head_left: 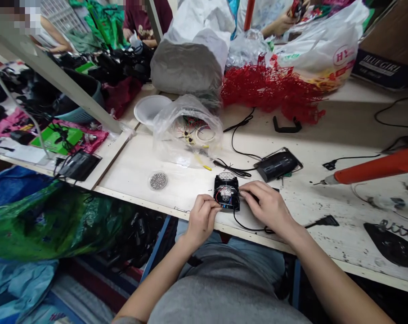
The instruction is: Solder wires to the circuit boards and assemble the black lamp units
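- A small black device [226, 192] with its casing open, showing red and blue wires and a round pale panel at its far end, is seen on the near edge of the pale workbench [325, 135], just in front of the person's lap.
- Clock directions are taken from this device, with 12 o'clock pointing away from the person.
- The left hand [203, 217] is placed at 8 o'clock; its fingers are curled together and clamped on the device's left side.
- The right hand [267, 206] is placed at 3 o'clock; its fingers are held together and pressed on the device's right edge, so the device is gripped between both hands.
- A thin black cable [249, 228] is led from the device under the right hand towards 5 o'clock.
- A round pile of small metal beads [158, 180] is found at 10 o'clock, near but apart from the device.
- A clear plastic bag [186, 130] holding small wired parts is set at 11 o'clock.
- A second black casing [278, 164] is laid at 2 o'clock, close by.
- An orange tool [375, 168] is laid at 3 o'clock, well apart, its tip turned towards the device.
- A heap of red mesh [271, 90] is piled at 1 o'clock, far back on the workbench.
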Tool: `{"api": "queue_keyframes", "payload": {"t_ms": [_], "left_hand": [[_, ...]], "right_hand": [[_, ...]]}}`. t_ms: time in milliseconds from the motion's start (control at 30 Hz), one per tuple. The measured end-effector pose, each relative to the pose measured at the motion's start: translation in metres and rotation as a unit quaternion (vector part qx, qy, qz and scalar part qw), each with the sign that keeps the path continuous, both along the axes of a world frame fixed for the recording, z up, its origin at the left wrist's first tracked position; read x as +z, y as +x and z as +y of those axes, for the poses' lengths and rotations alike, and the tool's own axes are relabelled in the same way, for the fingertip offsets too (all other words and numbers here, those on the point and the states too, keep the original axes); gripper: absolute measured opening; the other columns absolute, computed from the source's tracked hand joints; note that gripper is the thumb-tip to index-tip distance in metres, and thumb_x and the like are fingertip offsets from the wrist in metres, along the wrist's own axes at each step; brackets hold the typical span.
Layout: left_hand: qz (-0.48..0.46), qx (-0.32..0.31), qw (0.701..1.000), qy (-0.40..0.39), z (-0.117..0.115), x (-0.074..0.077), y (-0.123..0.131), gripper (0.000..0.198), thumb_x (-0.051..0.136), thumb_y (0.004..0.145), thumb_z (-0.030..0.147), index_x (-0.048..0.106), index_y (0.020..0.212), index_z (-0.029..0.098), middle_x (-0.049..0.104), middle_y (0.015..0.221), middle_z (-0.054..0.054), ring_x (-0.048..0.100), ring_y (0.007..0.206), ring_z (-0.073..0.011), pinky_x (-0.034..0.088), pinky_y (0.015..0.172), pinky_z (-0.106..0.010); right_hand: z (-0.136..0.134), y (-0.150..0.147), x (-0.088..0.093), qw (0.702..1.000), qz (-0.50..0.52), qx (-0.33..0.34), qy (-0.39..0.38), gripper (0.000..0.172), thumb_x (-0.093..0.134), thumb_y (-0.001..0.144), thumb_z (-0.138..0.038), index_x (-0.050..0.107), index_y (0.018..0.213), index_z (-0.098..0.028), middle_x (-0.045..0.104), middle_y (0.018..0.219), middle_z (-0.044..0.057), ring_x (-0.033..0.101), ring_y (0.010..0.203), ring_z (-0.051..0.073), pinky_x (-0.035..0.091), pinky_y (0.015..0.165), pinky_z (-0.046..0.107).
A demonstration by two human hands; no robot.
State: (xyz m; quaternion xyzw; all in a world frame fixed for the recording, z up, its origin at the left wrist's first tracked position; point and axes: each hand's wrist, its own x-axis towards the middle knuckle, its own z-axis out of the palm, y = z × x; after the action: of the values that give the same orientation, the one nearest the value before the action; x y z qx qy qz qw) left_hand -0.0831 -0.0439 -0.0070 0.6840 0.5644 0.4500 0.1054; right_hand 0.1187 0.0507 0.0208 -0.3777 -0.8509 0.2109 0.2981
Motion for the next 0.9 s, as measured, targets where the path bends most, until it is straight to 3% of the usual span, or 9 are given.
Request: {"api": "queue_keyframes", "payload": {"t_ms": [433, 900], "left_hand": [[-0.064, -0.016, 0.998, -0.022, 0.006, 0.016, 0.001, 0.007, 0.057, 0.098, 0.017, 0.062, 0.094, 0.02, 0.058, 0.092, -0.004, 0.062, 0.089, -0.0176, 0.054, 0.078, -0.032], [-0.127, -0.02, 0.989, -0.073, 0.012, 0.023, 0.001, 0.007, 0.061, 0.096, 0.021, 0.064, 0.09, 0.019, 0.058, 0.093, -0.005, 0.061, 0.088, -0.0168, 0.055, 0.073, -0.029]], "right_hand": [[0.015, 0.004, 0.006, 0.997, -0.015, 0.012, -0.071, 0.022, 0.049, 0.097, -0.022, 0.071, 0.096, -0.021, 0.075, 0.094, 0.006, 0.071, 0.088, 0.022, 0.056, 0.081, 0.035], [0.017, 0.006, 0.004, 0.998, -0.002, 0.024, -0.067, 0.022, 0.049, 0.097, -0.024, 0.071, 0.094, -0.021, 0.073, 0.092, 0.006, 0.069, 0.085, 0.021, 0.055, 0.077, 0.034]]}}
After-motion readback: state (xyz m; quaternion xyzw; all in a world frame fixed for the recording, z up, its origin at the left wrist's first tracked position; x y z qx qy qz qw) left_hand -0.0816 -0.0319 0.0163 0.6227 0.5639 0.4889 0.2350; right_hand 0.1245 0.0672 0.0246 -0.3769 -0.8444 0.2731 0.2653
